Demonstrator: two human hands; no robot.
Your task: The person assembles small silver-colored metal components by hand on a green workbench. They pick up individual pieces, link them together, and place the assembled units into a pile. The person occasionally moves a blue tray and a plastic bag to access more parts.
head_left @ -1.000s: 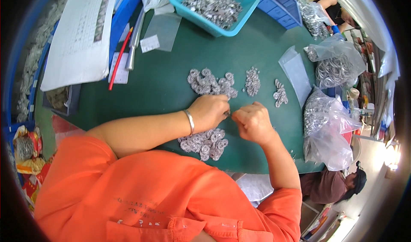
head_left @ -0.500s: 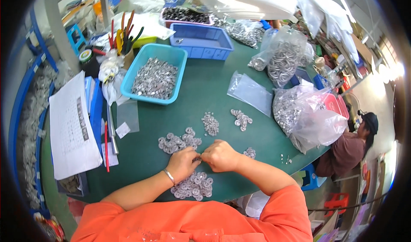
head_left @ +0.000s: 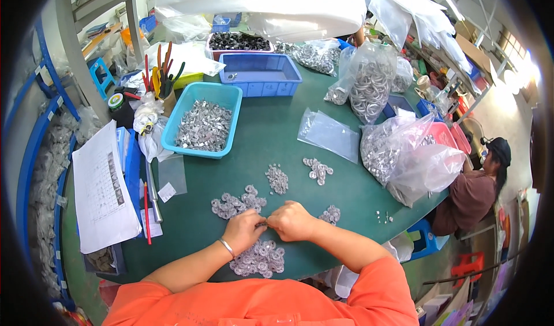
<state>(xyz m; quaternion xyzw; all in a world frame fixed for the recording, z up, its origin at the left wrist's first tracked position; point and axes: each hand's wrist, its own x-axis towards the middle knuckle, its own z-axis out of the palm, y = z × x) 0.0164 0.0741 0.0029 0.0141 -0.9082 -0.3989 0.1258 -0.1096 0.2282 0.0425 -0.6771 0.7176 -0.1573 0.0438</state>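
Note:
My left hand (head_left: pixel 243 231) and my right hand (head_left: pixel 291 220) meet over the green table, fingertips pinched together. Whatever they grip between them is small and mostly hidden by the fingers. Just below the hands lies a heap of small silver ring-shaped parts (head_left: pixel 258 260). Beyond my left hand sits another pile of ring-shaped parts (head_left: pixel 231 204). A cluster of tiny metal pieces (head_left: pixel 277 179) is farther up, with a few linked-looking rings (head_left: pixel 318 171) to its right. Close to my right wrist rests a small pile of little parts (head_left: pixel 330 214).
A turquoise bin (head_left: pixel 234 131) of metal pieces and a blue tray (head_left: pixel 274 88) stand at the back. Plastic bags of metal parts (head_left: pixel 384 153) line the right side. Papers (head_left: pixel 104 193) and a red pen (head_left: pixel 147 222) lie left. A person (head_left: pixel 473 196) sits at far right.
The whole view has shifted, so the table's things appear lower. My hands remain pinched together over the same spot between the piles.

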